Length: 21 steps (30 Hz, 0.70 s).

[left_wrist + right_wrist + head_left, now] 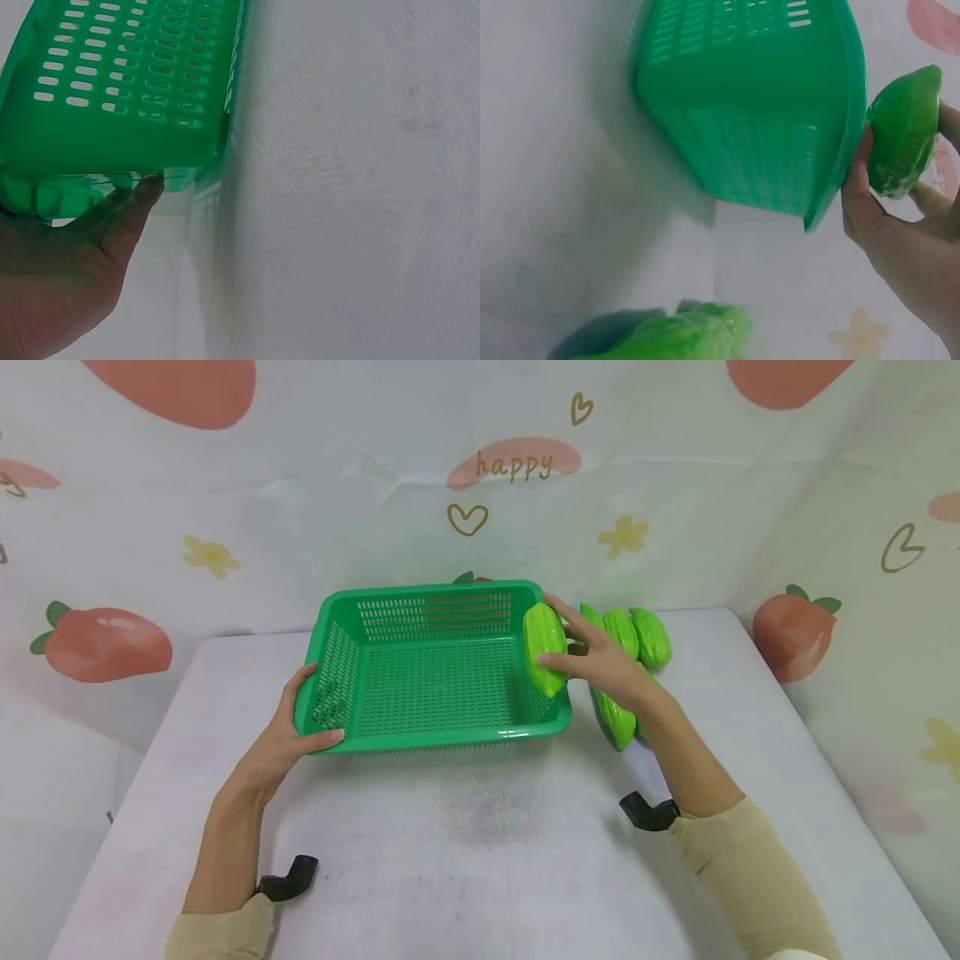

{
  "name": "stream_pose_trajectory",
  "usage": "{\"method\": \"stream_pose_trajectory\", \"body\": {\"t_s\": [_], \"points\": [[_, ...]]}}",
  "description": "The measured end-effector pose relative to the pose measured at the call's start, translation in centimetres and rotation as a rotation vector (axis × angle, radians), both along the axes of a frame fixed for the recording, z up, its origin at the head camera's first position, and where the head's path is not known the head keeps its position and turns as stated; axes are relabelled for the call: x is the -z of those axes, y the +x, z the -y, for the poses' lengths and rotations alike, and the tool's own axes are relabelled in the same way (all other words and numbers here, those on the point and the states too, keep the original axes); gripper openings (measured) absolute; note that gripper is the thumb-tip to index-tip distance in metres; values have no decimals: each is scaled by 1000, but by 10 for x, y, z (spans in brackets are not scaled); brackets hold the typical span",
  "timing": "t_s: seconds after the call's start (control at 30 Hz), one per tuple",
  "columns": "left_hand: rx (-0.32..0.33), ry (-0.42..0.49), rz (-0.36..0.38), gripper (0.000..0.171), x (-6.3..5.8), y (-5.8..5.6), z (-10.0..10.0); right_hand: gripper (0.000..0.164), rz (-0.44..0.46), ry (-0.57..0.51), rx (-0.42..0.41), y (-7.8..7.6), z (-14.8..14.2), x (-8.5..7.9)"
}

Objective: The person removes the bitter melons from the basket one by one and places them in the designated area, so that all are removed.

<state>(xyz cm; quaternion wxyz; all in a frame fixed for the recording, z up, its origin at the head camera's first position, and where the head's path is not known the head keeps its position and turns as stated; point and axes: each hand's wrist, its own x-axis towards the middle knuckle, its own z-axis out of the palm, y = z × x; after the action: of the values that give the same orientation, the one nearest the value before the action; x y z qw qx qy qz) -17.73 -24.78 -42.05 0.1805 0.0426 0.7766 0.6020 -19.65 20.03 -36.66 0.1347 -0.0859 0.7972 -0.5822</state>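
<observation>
A green plastic basket (427, 742) with slotted walls stands at the back of the table, nothing lying on its visible floor. My left hand (279, 747) holds its left end, thumb over the near rim and fingers along the outside; in the left wrist view fingertips meet the basket wall (112, 146). Over the basket's right end, my right hand (603, 662) grips a glossy light-green ridged fruit (543, 639) between thumb and fingers. The right wrist view shows this green fruit (904, 127) just above the rim, with fingers right beside the rim.
Several similar green fruits (651, 639) lie on the white table (480, 868) right of the basket, partly hidden by my right hand and forearm. Behind the table hangs a printed cloth (300, 527). A black wrist mount (288, 878) sticks out from each forearm.
</observation>
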Motion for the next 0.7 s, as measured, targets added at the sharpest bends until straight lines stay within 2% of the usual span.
{"method": "stream_pose_trajectory", "body": {"t_s": [0.37,0.7], "points": [[-6,-2,8,102,0,0,1,79,-1,32,79,11,-20,3],[-2,-6,4,101,2,-1,1,78,-12,136,115,20,-46,6]]}}
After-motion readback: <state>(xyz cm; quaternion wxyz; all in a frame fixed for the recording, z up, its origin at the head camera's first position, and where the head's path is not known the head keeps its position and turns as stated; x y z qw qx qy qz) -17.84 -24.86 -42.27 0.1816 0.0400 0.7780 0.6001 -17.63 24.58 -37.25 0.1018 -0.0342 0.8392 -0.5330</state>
